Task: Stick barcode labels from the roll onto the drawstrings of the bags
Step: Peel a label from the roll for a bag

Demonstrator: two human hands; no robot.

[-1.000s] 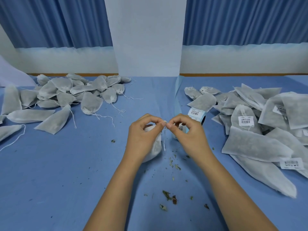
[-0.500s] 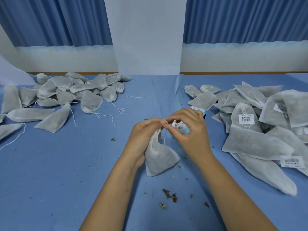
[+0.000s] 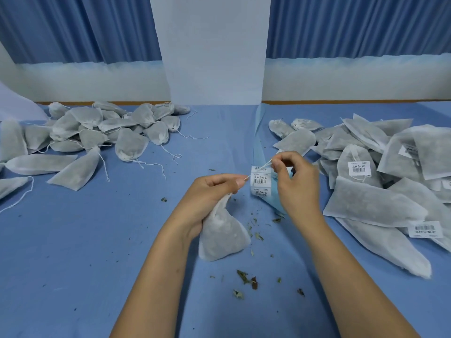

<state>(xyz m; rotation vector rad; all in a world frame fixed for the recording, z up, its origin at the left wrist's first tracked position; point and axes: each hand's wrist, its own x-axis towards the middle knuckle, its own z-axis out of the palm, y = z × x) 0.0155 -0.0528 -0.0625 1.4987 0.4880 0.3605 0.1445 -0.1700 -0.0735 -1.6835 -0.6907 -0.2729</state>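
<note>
Left hand grips the neck of the drawstring bag at near centre while the right hand pinches its drawstring taut before the label roll just beyond; a straight string should let a label fold on squarely.

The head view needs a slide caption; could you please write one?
Left hand grips a bag while the right hand pinches its drawstring taut by the label roll.
</note>
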